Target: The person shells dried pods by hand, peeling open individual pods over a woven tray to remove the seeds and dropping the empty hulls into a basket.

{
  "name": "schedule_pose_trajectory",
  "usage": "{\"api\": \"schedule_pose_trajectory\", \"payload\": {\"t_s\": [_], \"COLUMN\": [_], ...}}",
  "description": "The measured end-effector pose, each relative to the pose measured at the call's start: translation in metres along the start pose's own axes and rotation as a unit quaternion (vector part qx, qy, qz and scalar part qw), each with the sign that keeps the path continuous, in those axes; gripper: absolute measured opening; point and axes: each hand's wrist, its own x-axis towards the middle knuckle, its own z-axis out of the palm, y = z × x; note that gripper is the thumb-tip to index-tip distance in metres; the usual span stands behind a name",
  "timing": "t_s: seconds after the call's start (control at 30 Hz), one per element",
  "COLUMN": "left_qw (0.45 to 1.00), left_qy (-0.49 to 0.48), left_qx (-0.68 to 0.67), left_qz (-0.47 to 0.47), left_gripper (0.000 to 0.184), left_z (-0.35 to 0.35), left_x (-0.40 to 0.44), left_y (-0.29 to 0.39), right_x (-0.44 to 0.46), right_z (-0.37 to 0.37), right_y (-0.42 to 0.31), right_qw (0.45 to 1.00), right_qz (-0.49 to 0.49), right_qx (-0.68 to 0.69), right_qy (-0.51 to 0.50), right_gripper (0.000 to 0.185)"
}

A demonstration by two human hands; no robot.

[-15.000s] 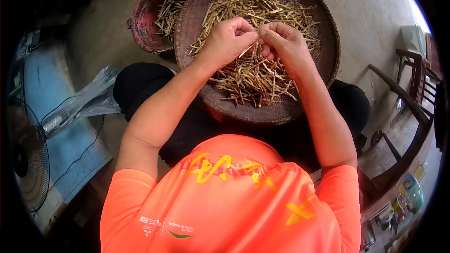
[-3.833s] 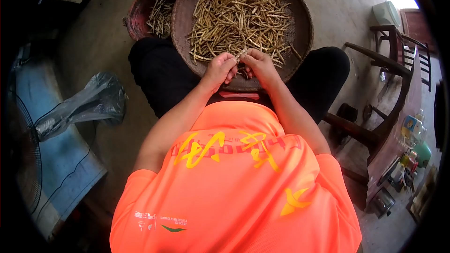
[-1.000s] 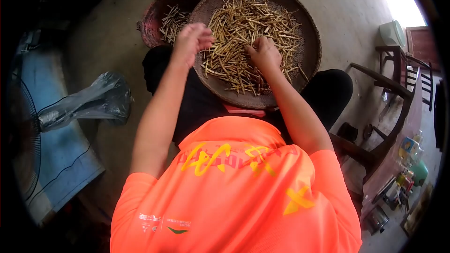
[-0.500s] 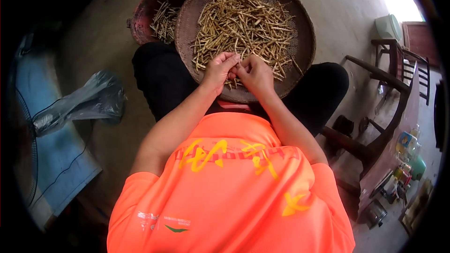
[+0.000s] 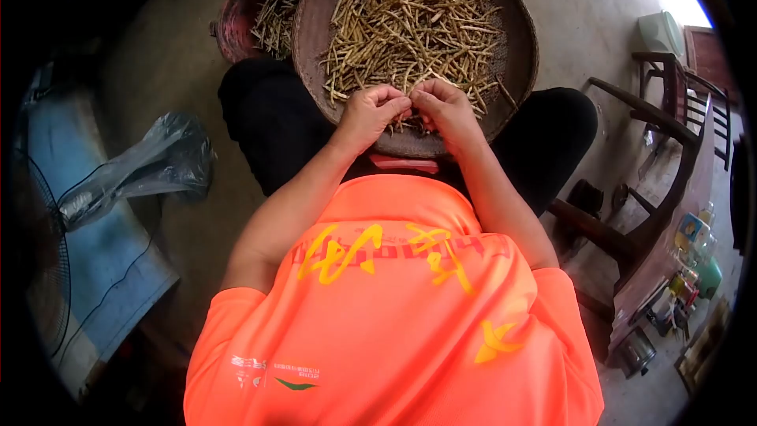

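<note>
A round woven tray [image 5: 522, 51] rests across my knees, heaped with dry, tan-brown bean pods [image 5: 414, 28]. Over its near edge, my left hand [image 5: 369, 116] is closed, thumb and forefinger pinched together. Opposite it, my right hand [image 5: 449, 114] pinches in the same way, its fingertips almost meeting those of the left. Between them they seem to grip a dry bean pod, largely hidden by the fingers. Several loose pods lie in the tray just beyond and beneath my hands.
A reddish bucket [image 5: 236, 25] with more pods stands left of the tray. Further left are a plastic bag [image 5: 169, 162], a blue board [image 5: 118, 268] and a fan [image 5: 43, 260]. On the right stand wooden chairs [image 5: 662, 122], a pale green tub [image 5: 661, 34] and a cluttered table [image 5: 654, 300].
My fingertips have drawn slightly apart, the right hand shifting to the right and turning. The whole view has tilted a little, so the tray sits higher in the picture.
</note>
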Motion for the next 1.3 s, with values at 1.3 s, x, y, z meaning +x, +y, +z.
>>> {"api": "schedule_pose_trajectory", "payload": {"t_s": [1.3], "left_qw": [0.984], "left_qy": [-0.029], "left_qx": [-0.148], "left_qz": [-0.096], "left_gripper": [0.017], "left_z": [0.002], "left_x": [0.000], "left_y": [-0.017], "right_x": [0.005], "right_z": [0.007], "right_y": [0.018], "right_qw": [0.999], "right_qz": [-0.028], "right_qx": [-0.021], "right_qy": [0.012], "right_gripper": [0.006]}}
